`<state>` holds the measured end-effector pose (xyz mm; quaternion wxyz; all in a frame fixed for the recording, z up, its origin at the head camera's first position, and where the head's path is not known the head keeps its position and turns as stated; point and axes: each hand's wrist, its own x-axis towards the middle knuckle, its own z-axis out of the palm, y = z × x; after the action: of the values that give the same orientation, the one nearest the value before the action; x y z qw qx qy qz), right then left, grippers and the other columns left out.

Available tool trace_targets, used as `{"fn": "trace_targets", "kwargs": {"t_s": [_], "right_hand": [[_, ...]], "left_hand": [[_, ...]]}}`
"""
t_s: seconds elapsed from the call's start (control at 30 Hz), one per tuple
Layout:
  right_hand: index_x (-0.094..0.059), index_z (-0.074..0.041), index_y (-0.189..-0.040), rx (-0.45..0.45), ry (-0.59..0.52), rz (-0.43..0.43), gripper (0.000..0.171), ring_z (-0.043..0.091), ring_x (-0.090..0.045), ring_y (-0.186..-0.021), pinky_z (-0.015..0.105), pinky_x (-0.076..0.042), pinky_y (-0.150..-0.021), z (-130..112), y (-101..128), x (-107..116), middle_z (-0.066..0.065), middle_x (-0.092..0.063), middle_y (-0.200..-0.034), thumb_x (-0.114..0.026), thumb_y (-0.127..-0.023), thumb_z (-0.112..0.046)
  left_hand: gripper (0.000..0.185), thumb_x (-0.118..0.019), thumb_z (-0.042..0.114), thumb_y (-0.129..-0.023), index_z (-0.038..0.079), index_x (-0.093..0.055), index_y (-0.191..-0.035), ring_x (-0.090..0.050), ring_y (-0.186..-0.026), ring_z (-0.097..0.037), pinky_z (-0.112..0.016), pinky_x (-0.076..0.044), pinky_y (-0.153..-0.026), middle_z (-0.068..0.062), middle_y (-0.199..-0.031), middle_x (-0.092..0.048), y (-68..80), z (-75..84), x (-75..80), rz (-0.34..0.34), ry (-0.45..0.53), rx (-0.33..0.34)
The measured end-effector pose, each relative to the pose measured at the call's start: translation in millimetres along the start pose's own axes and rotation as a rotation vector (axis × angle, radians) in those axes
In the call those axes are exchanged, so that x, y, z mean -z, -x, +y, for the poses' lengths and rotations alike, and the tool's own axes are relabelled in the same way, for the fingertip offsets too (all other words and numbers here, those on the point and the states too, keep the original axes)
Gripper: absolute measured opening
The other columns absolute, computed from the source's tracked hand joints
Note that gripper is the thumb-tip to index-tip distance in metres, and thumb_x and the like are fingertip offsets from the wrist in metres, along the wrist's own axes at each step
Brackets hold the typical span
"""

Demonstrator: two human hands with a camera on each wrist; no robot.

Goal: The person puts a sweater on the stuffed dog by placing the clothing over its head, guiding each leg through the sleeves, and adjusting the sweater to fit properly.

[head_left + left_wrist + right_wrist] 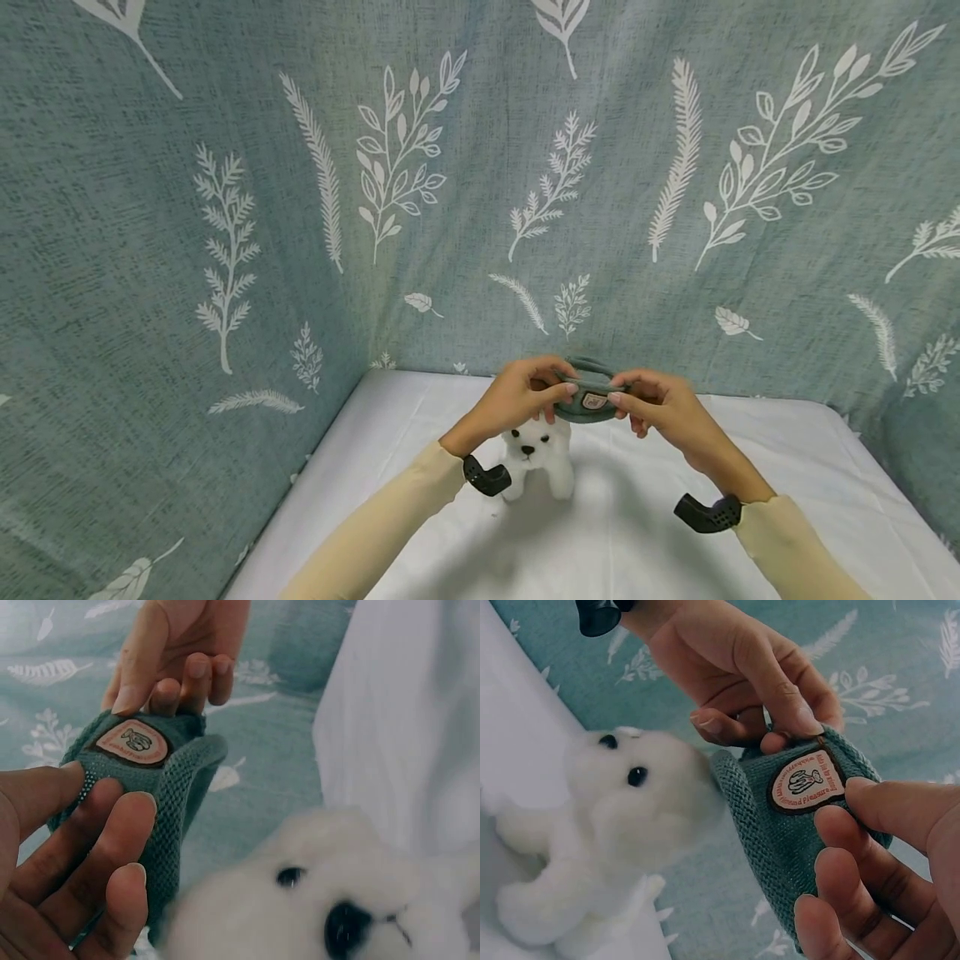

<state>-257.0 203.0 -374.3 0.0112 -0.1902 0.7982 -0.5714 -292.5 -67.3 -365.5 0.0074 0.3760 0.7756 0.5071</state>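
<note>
A small green knitted hat (585,406) with a pale stitched patch (807,781) is stretched between both hands. My left hand (523,390) pinches one side of it between thumb and fingers. On the other side, my right hand (660,404) pinches the knit beside the patch. The hat's rolled rim (180,795) shows in the left wrist view, its opening toward the toy. Just below and behind the hands stands a white plush dog (536,458) with black eyes and nose, facing me. The top of its head is partly hidden by the left hand and hat.
The dog stands on a table covered with a white cloth (420,417). Blue-green curtains (480,208) with white leaf prints hang behind it and at the left. Each wrist wears a black camera mount (708,512).
</note>
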Motion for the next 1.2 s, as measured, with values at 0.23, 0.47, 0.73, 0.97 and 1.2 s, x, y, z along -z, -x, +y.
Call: {"fn": "trace_targets", "kwargs": {"t_s": [0.23, 0.47, 0.73, 0.97, 1.2], "right_hand": [[-0.064, -0.005, -0.126, 0.006, 0.004, -0.033, 0.035, 0.023, -0.059, -0.068, 0.036, -0.055, -0.061, -3, -7, -13, 0.017, -0.068, -0.092, -0.071, -0.100, -0.027], [-0.064, -0.005, -0.126, 0.013, 0.004, -0.052, 0.035, 0.024, -0.059, -0.068, 0.035, -0.054, -0.061, -12, -14, -22, 0.017, -0.068, -0.093, -0.071, -0.100, -0.028], [-0.065, -0.004, -0.125, 0.049, -0.035, -0.072, 0.033, 0.023, -0.058, -0.066, 0.034, -0.054, -0.060, -17, -21, -36, 0.018, -0.067, -0.090, -0.071, -0.100, -0.024], [-0.066, -0.006, -0.125, 0.056, -0.057, -0.118, 0.031, 0.023, -0.058, -0.065, 0.035, -0.053, -0.059, -12, -27, -48, 0.018, -0.067, -0.090, -0.070, -0.101, -0.025], [-0.068, -0.013, -0.124, 0.023, -0.062, -0.142, 0.029, 0.022, -0.056, -0.061, 0.036, -0.052, -0.059, -12, -28, -55, 0.027, -0.068, -0.093, -0.071, -0.100, -0.029]], "left_hand": [[0.023, -0.066, 0.030, -0.103, 0.020, -0.069, -0.124, -0.068, -0.064, -0.023, -0.035, -0.054, -0.057, 0.000, -0.093, -0.074, 9.8, -3.0, 12.1, 0.004, -0.005, 0.028], [0.023, -0.065, 0.032, -0.103, 0.023, -0.069, -0.124, -0.069, -0.064, -0.022, -0.040, -0.055, -0.059, 0.001, -0.092, -0.074, 17.2, -1.7, 23.8, 0.027, -0.034, 0.026], [0.019, -0.065, 0.030, -0.103, 0.023, -0.069, -0.121, -0.068, -0.064, -0.022, -0.038, -0.055, -0.058, 0.000, -0.092, -0.073, 27.5, 0.0, 36.8, 0.049, -0.056, 0.010], [0.020, -0.066, 0.032, -0.103, 0.023, -0.070, -0.121, -0.068, -0.064, -0.024, -0.038, -0.055, -0.058, -0.001, -0.092, -0.073, 38.4, -4.9, 43.6, 0.058, -0.054, 0.046], [0.018, -0.066, 0.033, -0.103, 0.025, -0.070, -0.119, -0.068, -0.064, -0.025, -0.041, -0.055, -0.057, 0.000, -0.091, -0.073, 45.4, -10.4, 48.8, 0.056, -0.065, 0.044]]}}
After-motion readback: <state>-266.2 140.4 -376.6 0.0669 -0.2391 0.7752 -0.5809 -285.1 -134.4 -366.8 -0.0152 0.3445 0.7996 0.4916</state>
